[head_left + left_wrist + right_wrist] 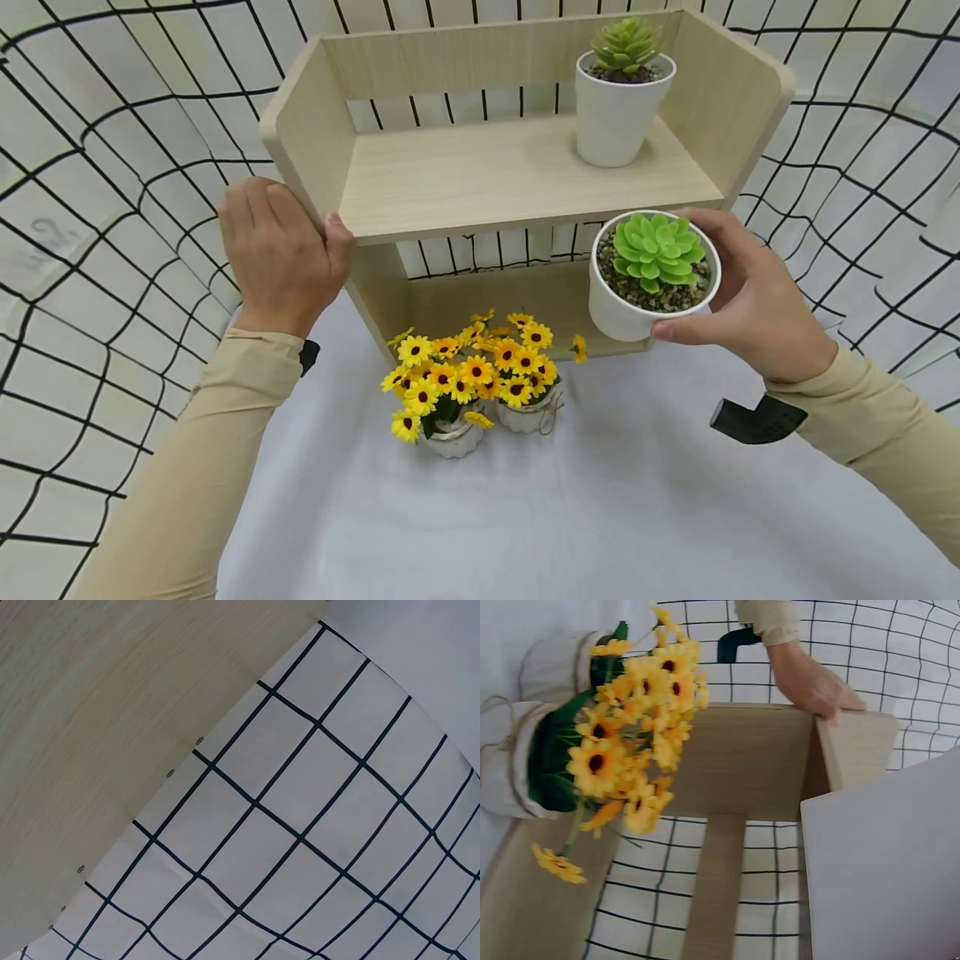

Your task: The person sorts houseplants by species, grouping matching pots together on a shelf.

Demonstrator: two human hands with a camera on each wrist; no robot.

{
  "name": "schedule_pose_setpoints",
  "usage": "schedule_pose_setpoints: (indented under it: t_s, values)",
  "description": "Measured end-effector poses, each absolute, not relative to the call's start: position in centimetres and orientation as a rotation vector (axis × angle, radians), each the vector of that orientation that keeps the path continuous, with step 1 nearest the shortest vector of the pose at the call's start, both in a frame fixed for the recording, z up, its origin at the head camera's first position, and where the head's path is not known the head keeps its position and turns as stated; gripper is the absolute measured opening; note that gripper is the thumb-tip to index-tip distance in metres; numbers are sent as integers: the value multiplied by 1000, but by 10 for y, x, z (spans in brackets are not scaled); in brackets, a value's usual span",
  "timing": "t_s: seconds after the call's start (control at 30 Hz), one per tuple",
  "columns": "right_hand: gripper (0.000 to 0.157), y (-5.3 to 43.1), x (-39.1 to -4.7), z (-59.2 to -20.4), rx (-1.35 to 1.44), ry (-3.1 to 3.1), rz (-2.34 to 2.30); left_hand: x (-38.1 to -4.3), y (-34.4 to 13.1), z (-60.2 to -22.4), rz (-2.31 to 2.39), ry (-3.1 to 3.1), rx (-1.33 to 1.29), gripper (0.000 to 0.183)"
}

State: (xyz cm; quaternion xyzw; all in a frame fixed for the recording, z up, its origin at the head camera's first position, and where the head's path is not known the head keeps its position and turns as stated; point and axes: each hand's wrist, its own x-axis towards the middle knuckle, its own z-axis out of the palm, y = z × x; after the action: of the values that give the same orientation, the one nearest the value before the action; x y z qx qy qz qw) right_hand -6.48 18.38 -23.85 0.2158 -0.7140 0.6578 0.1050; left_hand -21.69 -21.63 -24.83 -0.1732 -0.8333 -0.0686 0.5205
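Observation:
My left hand (279, 254) grips the left side panel of a two-tier wooden shelf (465, 179), its thumb by the front edge of the upper board. In the left wrist view only the outside of that panel (127, 727) shows, and the hand is out of sight. A white pot with a bright green succulent (658, 254) is held between the thumb and fingers of my right hand (757, 304), in front of the shelf's right side. Its smooth white wall (885, 870) fills the right of the right wrist view. My right fingertips are hidden behind the pot.
A second potted succulent (618, 104) stands on the upper board's right part. Two pots of yellow flowers (465, 375) stand on the white cloth (487, 525) before the lower board. Black wire grid (127, 192) encloses the sides and back.

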Motion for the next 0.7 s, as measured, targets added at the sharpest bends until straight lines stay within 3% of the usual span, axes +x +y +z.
schedule_pose_setpoints:
  t_s: [0.23,0.7]
  values:
    - [91,172,-70,-204,580,-2037,1990,-217,-217,-248,-171,-1985,-422,44]
    - [80,126,-112,-153,582,-2048,1885,-215,-219,-242,-111,-1984,-411,46]
